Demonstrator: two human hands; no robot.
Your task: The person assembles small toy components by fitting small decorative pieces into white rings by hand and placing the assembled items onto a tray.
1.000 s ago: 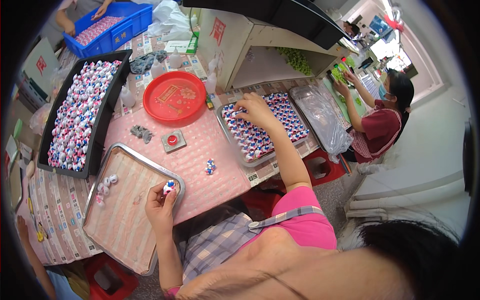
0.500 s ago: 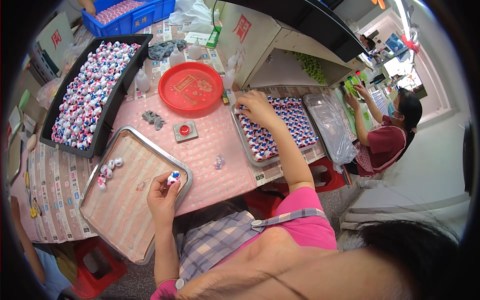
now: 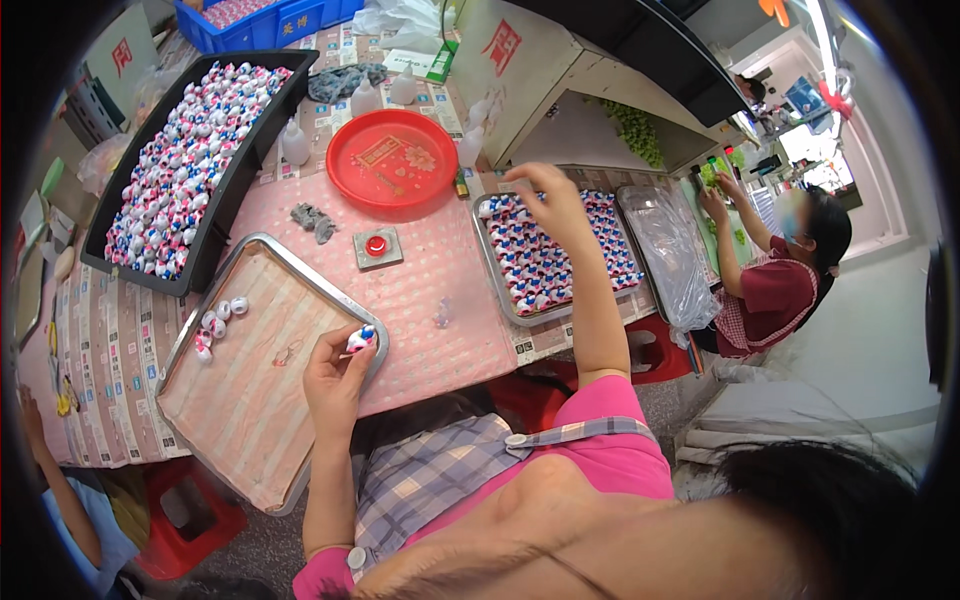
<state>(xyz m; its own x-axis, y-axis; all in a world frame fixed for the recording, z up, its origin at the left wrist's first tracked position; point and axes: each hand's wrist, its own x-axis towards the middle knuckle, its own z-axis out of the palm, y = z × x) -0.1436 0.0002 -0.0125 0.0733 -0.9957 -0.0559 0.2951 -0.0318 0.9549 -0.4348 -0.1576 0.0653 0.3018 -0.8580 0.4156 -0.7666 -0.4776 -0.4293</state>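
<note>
My left hand point(image 3: 335, 380) pinches a small white piece painted blue and pink point(image 3: 361, 338) between thumb and fingertips. It hovers at the right rim of a metal tray point(image 3: 322, 283) lined with pale cloth, where several white-and-pink round pieces point(image 3: 213, 325) lie on the left. Above the upper left of a second metal tray point(image 3: 580, 309) is my right hand point(image 3: 556, 208), thumb and fingers apart, no piece visible in it. Close rows of white, blue and pink pieces point(image 3: 570, 265) fill that tray; my hand and forearm cover part of them.
A long black bin point(image 3: 250, 180) heaped with similar pieces stands at the left. Farther back are a red round plate point(image 3: 425, 190), white squeeze bottles point(image 3: 295, 143) and a grey rag point(image 3: 315, 222). A plastic-covered tray point(image 3: 655, 245) lies right, near a person point(image 3: 765, 285) handling green things.
My right hand has lifted off the rows and its fingers have spread. My left hand has moved slightly right, still with its piece, which has turned. The view has shifted slightly.
</note>
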